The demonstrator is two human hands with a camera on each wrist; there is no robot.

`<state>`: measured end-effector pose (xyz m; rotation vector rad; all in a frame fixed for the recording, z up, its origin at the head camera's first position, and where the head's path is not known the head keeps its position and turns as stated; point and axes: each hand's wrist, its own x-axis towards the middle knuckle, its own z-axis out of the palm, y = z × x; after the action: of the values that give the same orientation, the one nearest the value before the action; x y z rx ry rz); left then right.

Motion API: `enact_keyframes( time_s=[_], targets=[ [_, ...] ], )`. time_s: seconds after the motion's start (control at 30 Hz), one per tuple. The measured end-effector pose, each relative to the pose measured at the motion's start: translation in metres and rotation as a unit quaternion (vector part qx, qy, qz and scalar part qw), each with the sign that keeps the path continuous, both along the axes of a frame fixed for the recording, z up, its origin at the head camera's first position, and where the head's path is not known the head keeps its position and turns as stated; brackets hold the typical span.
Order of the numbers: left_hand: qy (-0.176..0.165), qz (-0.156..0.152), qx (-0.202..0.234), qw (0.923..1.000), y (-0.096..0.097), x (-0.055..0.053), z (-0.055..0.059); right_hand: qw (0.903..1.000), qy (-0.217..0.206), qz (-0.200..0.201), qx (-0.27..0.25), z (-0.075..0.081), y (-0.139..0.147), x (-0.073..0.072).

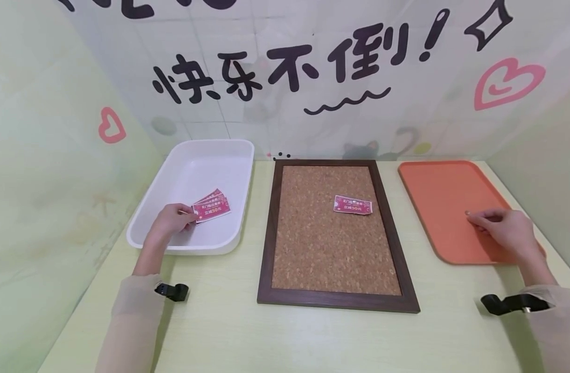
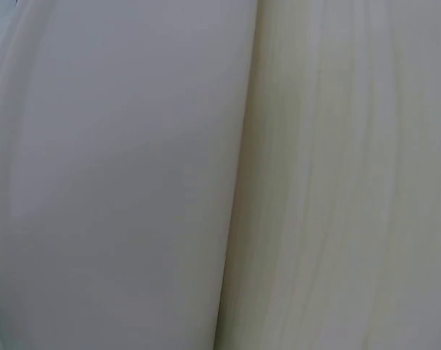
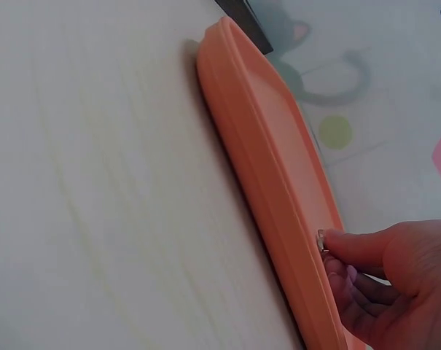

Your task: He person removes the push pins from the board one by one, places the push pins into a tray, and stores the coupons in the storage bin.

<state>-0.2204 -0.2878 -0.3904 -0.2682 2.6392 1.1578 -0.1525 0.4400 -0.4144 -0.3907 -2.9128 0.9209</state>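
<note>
In the head view my left hand point(image 1: 173, 220) reaches over the white tray and pinches the left edge of several fanned red-and-white paper coupons point(image 1: 212, 207). At the right, above the orange tray, my right hand point(image 1: 504, 228) pinches a small shiny thumbtack point(image 3: 321, 240) between thumb and fingertips. Another such coupon point(image 1: 353, 205) lies slightly tilted on the upper right of the cork board point(image 1: 331, 248), with a small pale dot near its top edge. The left wrist view shows neither the left hand nor the coupons.
The white tray point(image 1: 191, 252) stands at the left and the orange tray point(image 1: 441, 207) at the right. Between them lies the board's dark wooden frame point(image 1: 338, 299) on the pale table point(image 1: 219, 331). A printed wall point(image 1: 275, 124) rises behind.
</note>
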Motion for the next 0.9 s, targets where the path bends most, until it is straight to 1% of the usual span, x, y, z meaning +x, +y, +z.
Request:
enact_keyframes(
  time_s=[0.17,0.23,0.43,0.53,0.63,0.73,0.9],
  targets=[
    [-0.003,0.003,0.002,1.0000,-0.002,0.000,0.000,1.0000,0.006,-0.001,0.004,-0.001,0.001,0.003],
    [-0.003,0.006,-0.004,1.0000,-0.003,0.001,0.000,1.0000,0.007,-0.002,0.001,-0.001,0.002,0.004],
    [0.006,0.017,0.005,0.9998,-0.011,0.001,0.000,0.9994,0.007,0.004,-0.034,0.002,0.001,0.007],
    [0.019,0.014,0.019,0.9995,-0.012,0.001,0.003,0.9991,0.007,0.010,-0.041,0.004,0.001,0.009],
    [0.035,0.011,0.032,0.9988,-0.010,0.002,0.006,0.9990,0.009,0.017,-0.042,0.007,0.001,0.010],
    [0.054,0.004,0.047,0.9974,-0.004,0.002,0.011,0.9989,0.020,0.021,-0.035,0.010,0.001,0.010],
    [0.081,-0.016,0.069,0.9942,0.004,0.001,0.018,0.9987,0.043,0.021,-0.018,0.016,-0.006,0.008]
  ],
)
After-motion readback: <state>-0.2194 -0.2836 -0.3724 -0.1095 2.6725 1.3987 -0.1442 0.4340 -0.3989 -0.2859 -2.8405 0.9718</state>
